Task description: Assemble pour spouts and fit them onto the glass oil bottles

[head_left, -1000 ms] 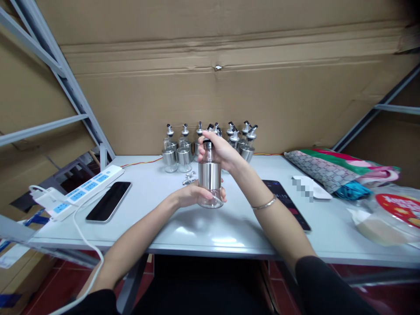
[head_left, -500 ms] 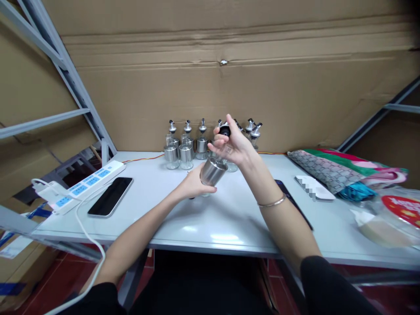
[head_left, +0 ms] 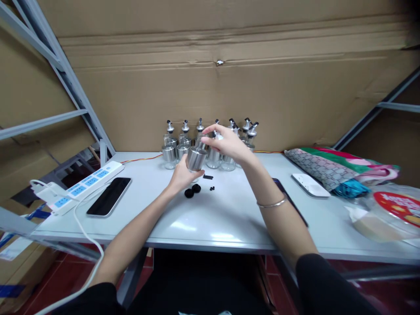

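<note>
My left hand is wrapped round a glass bottle with a silver metal sleeve, held tilted above the table. My right hand is at the bottle's neck, fingers curled and their tips close to the glass. A bright bit shows between its thumb and forefinger, but I cannot make out what it is. Below the bottle lie two round black caps, a thin black strip and small black bits. Behind stand several similar bottles, some topped with silver pour spouts.
At left are a white power strip with a plugged-in charger and cable, and a phone. A dark phone lies partly under my right forearm. Farther right are a white device, folded patterned fabric and a clear tub.
The bottle and my left hand have moved left and away from me. My right hand has turned and come down to the neck; the black stopper it held no longer shows.
</note>
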Tool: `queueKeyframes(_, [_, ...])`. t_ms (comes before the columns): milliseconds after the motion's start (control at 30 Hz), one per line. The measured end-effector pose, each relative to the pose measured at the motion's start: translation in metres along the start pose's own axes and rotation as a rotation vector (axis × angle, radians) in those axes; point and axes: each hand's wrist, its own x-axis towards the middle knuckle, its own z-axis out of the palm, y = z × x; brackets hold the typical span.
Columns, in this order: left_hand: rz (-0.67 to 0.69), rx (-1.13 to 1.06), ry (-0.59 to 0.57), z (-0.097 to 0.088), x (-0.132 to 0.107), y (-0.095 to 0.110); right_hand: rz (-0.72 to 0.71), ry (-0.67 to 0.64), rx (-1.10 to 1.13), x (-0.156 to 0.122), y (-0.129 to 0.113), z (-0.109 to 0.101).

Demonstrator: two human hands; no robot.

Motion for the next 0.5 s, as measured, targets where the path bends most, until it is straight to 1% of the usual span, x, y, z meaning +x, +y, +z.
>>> queueKeyframes(133, [0.016, 0.082, 0.023, -0.003, 0.003, -0.01, -0.135, -0.024, -0.332, 0.0, 0.0, 0.015])
queueKeyframes(167, [0.054, 0.085, 0.031, -0.005, 0.005, -0.015, -0.171, -0.006, -0.394, 0.0, 0.0, 0.017])
queueKeyframes(233, [0.189, 0.077, 0.066, -0.008, 0.012, -0.029, -0.224, 0.073, -0.476, 0.001, 0.001, 0.018])
queueKeyframes(267, [0.268, 0.081, 0.115, -0.011, 0.016, -0.037, -0.234, 0.118, -0.501, 0.001, 0.002, 0.018])
queueKeyframes(300, [0.33, 0.095, 0.2, -0.014, 0.021, -0.045, -0.234, 0.155, -0.523, 0.002, 0.004, 0.018])
queueKeyframes(333, [0.365, 0.113, 0.301, -0.017, 0.025, -0.053, -0.226, 0.188, -0.545, 0.003, 0.007, 0.018])
queueKeyframes(367, [0.371, 0.132, 0.4, -0.021, 0.029, -0.061, -0.212, 0.213, -0.57, 0.005, 0.011, 0.017])
queueKeyframes(400, [0.347, 0.144, 0.481, -0.024, 0.032, -0.07, -0.195, 0.232, -0.597, 0.006, 0.016, 0.017])
queueKeyframes(433, [0.297, 0.148, 0.527, -0.027, 0.035, -0.078, -0.177, 0.245, -0.628, 0.008, 0.022, 0.016])
queueKeyframes(500, [0.155, 0.132, 0.524, -0.032, 0.037, -0.094, -0.137, 0.253, -0.697, 0.011, 0.035, 0.017])
